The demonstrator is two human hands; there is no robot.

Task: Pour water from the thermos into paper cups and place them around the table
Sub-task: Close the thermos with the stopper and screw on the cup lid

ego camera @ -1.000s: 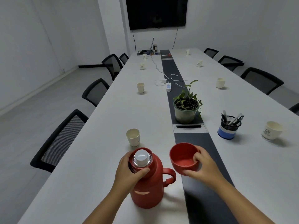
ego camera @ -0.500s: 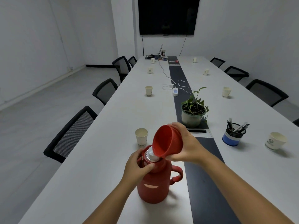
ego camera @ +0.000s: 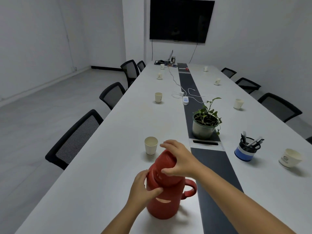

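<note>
Two hands were on the red thermos (ego camera: 163, 200), which stood upright near my end of the white table (ego camera: 94, 191). I saw the left hand (ego camera: 143, 188) gripping its shoulder, thumb across the front. Just beyond stood a paper cup (ego camera: 151, 146). The right hand (ego camera: 179, 159) curled over the red cap (ego camera: 164, 166), seated on top. Further right stood a plant (ego camera: 205, 122), a pen holder (ego camera: 247, 149) and another cup (ego camera: 289, 158).

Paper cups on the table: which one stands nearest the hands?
The paper cup just beyond the red thermos, on the left row; every other cup stands farther up the table or far right.
</note>
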